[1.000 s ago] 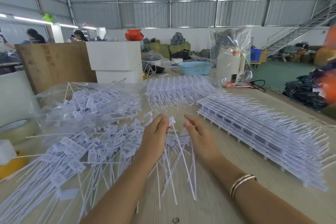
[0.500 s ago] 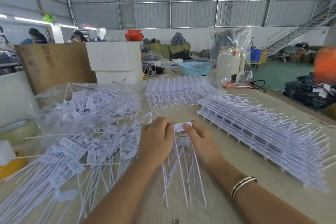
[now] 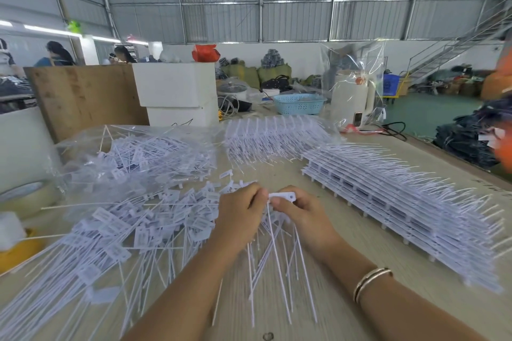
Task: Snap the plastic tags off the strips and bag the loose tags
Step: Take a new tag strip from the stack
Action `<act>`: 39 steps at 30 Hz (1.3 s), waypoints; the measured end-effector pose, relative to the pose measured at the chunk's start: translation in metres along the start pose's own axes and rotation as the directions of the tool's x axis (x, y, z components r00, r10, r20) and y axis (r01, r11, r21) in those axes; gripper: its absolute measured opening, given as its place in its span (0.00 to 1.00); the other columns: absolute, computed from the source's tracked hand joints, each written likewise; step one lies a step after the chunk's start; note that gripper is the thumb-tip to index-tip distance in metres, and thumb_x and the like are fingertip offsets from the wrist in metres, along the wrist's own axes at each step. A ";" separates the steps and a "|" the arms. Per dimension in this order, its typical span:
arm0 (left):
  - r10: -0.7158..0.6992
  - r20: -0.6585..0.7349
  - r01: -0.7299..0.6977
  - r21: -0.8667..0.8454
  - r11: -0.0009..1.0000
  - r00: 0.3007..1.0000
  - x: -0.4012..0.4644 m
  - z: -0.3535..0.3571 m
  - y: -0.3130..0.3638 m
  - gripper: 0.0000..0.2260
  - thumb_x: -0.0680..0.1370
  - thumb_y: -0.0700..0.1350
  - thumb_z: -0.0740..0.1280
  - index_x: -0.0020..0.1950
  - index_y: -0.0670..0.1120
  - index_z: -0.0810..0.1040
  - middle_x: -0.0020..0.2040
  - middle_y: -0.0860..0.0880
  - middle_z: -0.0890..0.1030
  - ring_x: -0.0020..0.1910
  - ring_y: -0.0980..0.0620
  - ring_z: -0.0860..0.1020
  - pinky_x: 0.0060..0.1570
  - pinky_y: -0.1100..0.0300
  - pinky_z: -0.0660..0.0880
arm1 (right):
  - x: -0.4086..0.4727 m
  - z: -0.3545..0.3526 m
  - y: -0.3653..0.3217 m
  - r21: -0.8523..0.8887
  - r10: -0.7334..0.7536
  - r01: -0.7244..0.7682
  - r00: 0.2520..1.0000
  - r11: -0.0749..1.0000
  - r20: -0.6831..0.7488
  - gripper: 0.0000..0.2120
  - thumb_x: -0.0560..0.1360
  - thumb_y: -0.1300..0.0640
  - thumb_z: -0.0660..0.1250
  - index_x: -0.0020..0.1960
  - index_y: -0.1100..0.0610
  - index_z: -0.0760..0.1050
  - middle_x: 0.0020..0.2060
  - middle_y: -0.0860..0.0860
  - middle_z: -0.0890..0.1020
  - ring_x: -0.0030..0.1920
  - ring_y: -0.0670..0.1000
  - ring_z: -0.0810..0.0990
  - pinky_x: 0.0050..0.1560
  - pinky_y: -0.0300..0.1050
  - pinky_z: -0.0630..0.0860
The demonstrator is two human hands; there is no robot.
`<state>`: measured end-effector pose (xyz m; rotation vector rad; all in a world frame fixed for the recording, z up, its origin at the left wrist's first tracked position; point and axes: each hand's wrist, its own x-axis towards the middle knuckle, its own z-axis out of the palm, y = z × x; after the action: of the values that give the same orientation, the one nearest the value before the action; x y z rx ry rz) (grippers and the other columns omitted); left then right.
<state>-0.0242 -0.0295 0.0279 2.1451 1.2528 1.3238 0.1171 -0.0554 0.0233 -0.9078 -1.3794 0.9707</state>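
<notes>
Left hand: the left hand (image 3: 238,216) is held over the pale wooden table (image 3: 346,310), its fingers (image 3: 256,196) curled and clamped on the left end of a small white plastic tag (image 3: 282,196).
Right hand: the right hand (image 3: 304,216) faces it, thumb and forefinger pinching the same tag from the right; a gold bangle (image 3: 371,282) sits on that wrist.
Tag in grasp: held level between the two sets of fingers, a small hole showing near its right end; thin white tails (image 3: 277,257) fan down from the fingers towards the table edge.
Loose tags: a heap of loose white plastic tags with long thin tails (image 3: 124,230) lies on the table just left of the left fingers.
Bag: a clear plastic bag holding more white tags (image 3: 133,152) lies beyond that heap, further left and away from the fingers.
Strips: a long stack of white plastic strips with tags attached (image 3: 401,202) lies right of the right fingers, near but apart; a second bundle in clear wrap (image 3: 277,135) lies straight beyond the fingers.
Background: a light blue plastic basket (image 3: 299,104) and a white box (image 3: 177,91) stand at the far end of the table.
</notes>
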 end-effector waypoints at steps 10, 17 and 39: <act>-0.207 -0.147 0.144 -0.353 0.924 0.967 0.002 -0.009 0.002 0.16 0.82 0.46 0.57 0.33 0.49 0.67 0.30 0.54 0.68 0.27 0.58 0.66 0.30 0.68 0.64 | 0.003 -0.016 0.002 0.070 0.097 -0.080 0.953 0.994 -0.288 0.06 0.77 0.51 0.66 0.45 0.53 0.78 0.36 0.43 0.80 0.37 0.39 0.78 0.40 0.31 0.72; -0.022 -0.026 0.018 -0.140 0.990 0.999 -0.003 -0.003 0.000 0.09 0.75 0.43 0.56 0.34 0.45 0.68 0.30 0.51 0.67 0.27 0.56 0.63 0.32 0.58 0.60 | 0.006 -0.005 0.007 -0.569 0.033 -0.161 0.973 0.807 -0.228 0.20 0.81 0.47 0.55 0.72 0.44 0.61 0.65 0.42 0.66 0.70 0.46 0.61 0.72 0.51 0.50; 0.012 -0.020 -0.011 0.030 0.999 1.000 -0.002 -0.004 -0.001 0.17 0.79 0.46 0.64 0.31 0.43 0.67 0.25 0.52 0.63 0.26 0.55 0.63 0.31 0.57 0.60 | 0.001 -0.003 0.000 -0.002 0.036 -0.036 0.992 0.999 0.122 0.04 0.77 0.64 0.63 0.45 0.60 0.75 0.37 0.48 0.79 0.40 0.42 0.79 0.43 0.31 0.73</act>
<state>-0.0289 -0.0314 0.0284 2.1676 1.2774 1.3431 0.1199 -0.0546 0.0240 -0.8878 -1.4702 1.0681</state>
